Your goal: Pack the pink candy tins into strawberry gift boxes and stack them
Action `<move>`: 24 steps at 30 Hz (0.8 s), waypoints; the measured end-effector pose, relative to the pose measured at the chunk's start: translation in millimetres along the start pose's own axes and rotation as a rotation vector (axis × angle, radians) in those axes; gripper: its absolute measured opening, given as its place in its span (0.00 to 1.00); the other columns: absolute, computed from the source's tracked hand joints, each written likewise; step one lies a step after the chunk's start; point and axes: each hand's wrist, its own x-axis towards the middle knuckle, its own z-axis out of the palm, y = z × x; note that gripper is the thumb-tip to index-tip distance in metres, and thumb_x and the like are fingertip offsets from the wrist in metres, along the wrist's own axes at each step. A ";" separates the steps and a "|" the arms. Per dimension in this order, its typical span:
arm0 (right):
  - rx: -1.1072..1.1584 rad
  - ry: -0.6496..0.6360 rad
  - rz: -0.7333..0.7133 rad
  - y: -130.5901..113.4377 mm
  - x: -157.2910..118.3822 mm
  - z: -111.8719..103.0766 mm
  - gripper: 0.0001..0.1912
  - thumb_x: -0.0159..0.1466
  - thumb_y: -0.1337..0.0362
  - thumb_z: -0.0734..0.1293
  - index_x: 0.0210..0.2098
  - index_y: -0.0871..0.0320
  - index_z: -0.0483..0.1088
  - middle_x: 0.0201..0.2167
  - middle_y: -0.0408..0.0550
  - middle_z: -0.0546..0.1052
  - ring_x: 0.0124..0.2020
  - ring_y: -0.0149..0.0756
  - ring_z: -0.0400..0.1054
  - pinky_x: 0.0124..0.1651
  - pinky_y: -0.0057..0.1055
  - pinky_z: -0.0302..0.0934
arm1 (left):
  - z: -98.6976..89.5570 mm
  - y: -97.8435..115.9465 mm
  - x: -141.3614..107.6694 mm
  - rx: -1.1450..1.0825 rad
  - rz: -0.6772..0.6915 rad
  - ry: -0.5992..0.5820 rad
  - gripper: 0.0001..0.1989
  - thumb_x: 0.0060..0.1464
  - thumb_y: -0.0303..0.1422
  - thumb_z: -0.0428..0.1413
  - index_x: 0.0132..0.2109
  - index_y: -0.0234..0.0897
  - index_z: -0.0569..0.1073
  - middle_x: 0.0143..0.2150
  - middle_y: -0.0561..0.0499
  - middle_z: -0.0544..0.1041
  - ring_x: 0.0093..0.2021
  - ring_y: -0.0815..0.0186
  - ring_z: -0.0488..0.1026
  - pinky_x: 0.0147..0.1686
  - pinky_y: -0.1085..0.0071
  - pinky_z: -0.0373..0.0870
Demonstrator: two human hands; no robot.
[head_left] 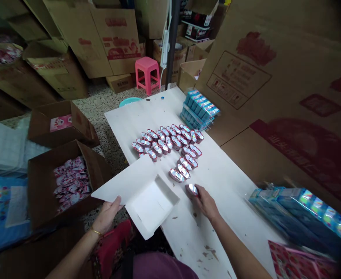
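My left hand (106, 216) grips the edge of a white folding box (149, 203), thumb on top, with its broad lid flap (123, 179) swung out to the left. Nothing shows inside the box, which is tilted over the table's near left edge. On the right, my right hand (205, 201) closes its fingers around a small oval pack with a shiny silver top (192, 190), just at the table surface. Several like it, red-rimmed oval packs (176, 142), stand in slanting rows beyond both hands on the white table (147, 110).
Stacked blue packs (199, 110) stand at the table's far right, and more blue packs (301, 209) at the near right. A large carton (263, 93) walls the right side. At left, an open carton (96, 182) holds pink wrapped pieces. A pink stool (147, 73) stands beyond.
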 end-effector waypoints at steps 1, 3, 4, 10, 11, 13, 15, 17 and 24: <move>-0.009 -0.017 -0.042 -7.8 -4.1 5.2 0.24 0.62 0.63 0.55 0.58 0.57 0.51 0.51 0.52 0.65 0.48 0.38 0.62 0.48 0.36 0.61 | -4.5 -0.9 0.1 0.008 -0.003 0.007 0.30 0.41 0.46 0.59 0.47 0.29 0.70 0.45 0.41 0.75 0.49 0.54 0.69 0.53 0.56 0.62; -0.072 -0.028 -0.111 -28.5 -2.9 15.9 0.23 0.62 0.63 0.55 0.57 0.59 0.53 0.50 0.54 0.66 0.48 0.39 0.62 0.48 0.38 0.60 | -12.4 -3.2 0.0 0.019 0.005 0.027 0.30 0.41 0.46 0.59 0.48 0.29 0.70 0.46 0.42 0.75 0.50 0.53 0.69 0.53 0.54 0.61; -0.120 -0.012 -0.127 -40.1 2.6 20.7 0.23 0.62 0.63 0.54 0.56 0.60 0.54 0.50 0.55 0.66 0.48 0.41 0.61 0.48 0.39 0.59 | -15.1 -4.1 -0.4 0.022 0.011 0.034 0.30 0.41 0.46 0.59 0.48 0.30 0.69 0.46 0.42 0.74 0.50 0.53 0.68 0.53 0.53 0.61; -0.322 0.118 -0.120 -88.3 68.3 27.6 0.32 0.59 0.51 0.59 0.59 0.57 0.52 0.62 0.52 0.51 0.62 0.52 0.38 0.59 0.52 0.36 | -14.8 -5.1 -4.5 0.003 0.015 0.053 0.30 0.42 0.46 0.59 0.50 0.32 0.68 0.48 0.42 0.74 0.51 0.53 0.68 0.53 0.54 0.61; -0.332 0.104 -0.128 -90.7 76.8 25.6 0.34 0.57 0.49 0.59 0.59 0.55 0.51 0.62 0.51 0.49 0.62 0.53 0.36 0.59 0.54 0.32 | -14.7 -5.8 -4.6 -0.003 0.013 0.051 0.29 0.43 0.45 0.58 0.50 0.32 0.68 0.48 0.43 0.74 0.51 0.54 0.68 0.54 0.55 0.61; -0.348 0.060 -0.156 -91.4 86.2 21.7 0.34 0.57 0.47 0.59 0.59 0.54 0.52 0.62 0.51 0.49 0.62 0.52 0.36 0.59 0.55 0.29 | -15.7 -8.6 -4.2 -0.014 0.014 0.039 0.29 0.44 0.45 0.58 0.50 0.32 0.68 0.48 0.43 0.74 0.50 0.55 0.68 0.53 0.56 0.62; -0.358 0.026 -0.184 -87.7 84.4 18.9 0.32 0.58 0.49 0.59 0.59 0.55 0.52 0.62 0.52 0.51 0.62 0.48 0.39 0.60 0.54 0.28 | -17.9 -12.2 -3.8 -0.027 0.024 0.032 0.29 0.44 0.44 0.58 0.51 0.33 0.67 0.49 0.43 0.73 0.50 0.56 0.69 0.53 0.57 0.63; -0.365 0.010 -0.210 -80.3 71.6 17.7 0.29 0.60 0.53 0.58 0.58 0.56 0.53 0.62 0.53 0.52 0.62 0.46 0.41 0.60 0.52 0.30 | -19.7 -15.4 -3.9 -0.031 0.029 0.040 0.29 0.43 0.45 0.58 0.51 0.33 0.67 0.49 0.43 0.73 0.50 0.55 0.69 0.52 0.57 0.63; -0.342 0.005 -0.163 -36.2 -18.0 22.7 0.33 0.59 0.55 0.60 0.61 0.55 0.48 0.57 0.54 0.60 0.54 0.50 0.54 0.51 0.49 0.52 | -12.1 -6.7 3.6 0.152 0.089 -0.077 0.28 0.42 0.47 0.57 0.46 0.30 0.72 0.47 0.42 0.74 0.51 0.53 0.67 0.55 0.56 0.58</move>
